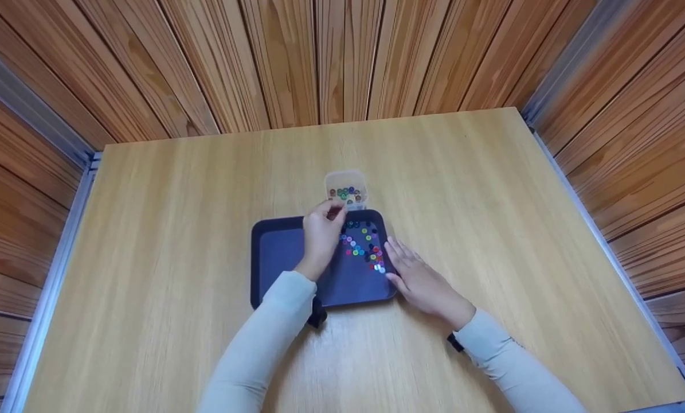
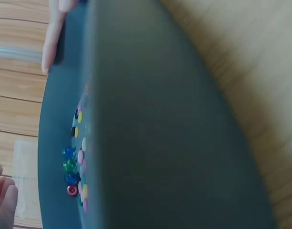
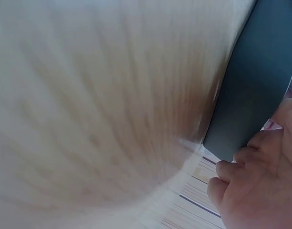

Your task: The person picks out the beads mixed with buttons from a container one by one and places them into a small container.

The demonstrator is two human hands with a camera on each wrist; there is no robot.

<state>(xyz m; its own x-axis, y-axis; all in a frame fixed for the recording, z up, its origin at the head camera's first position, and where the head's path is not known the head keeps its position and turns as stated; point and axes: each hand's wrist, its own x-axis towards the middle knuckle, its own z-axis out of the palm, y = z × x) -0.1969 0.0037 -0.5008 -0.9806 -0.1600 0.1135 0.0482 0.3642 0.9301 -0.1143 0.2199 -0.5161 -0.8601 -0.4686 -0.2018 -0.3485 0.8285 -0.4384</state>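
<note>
My left hand (image 1: 321,234) is over the far rim of a dark tray (image 1: 282,252), next to a clear plastic box (image 1: 346,178). Its fingers are bent, with thumb and forefinger close together; whether a small bead is between them is hidden. In the left wrist view, its fingertips (image 2: 5,195) show at the edge. Straight fingers of my right hand (image 1: 422,281) rest against the tray's right rim. Many coloured buttons (image 1: 355,252) lie in the tray's right half. Shiny glass-like beads (image 2: 69,165), blue, green and red, sit among them. Similar beads (image 1: 345,193) are inside the box.
The tray stands on a light wooden table (image 1: 170,258). Behind the tray, the small box nearly touches its far rim. Wood-panelled walls (image 1: 296,63) with metal frame strips enclose the table at the back and sides.
</note>
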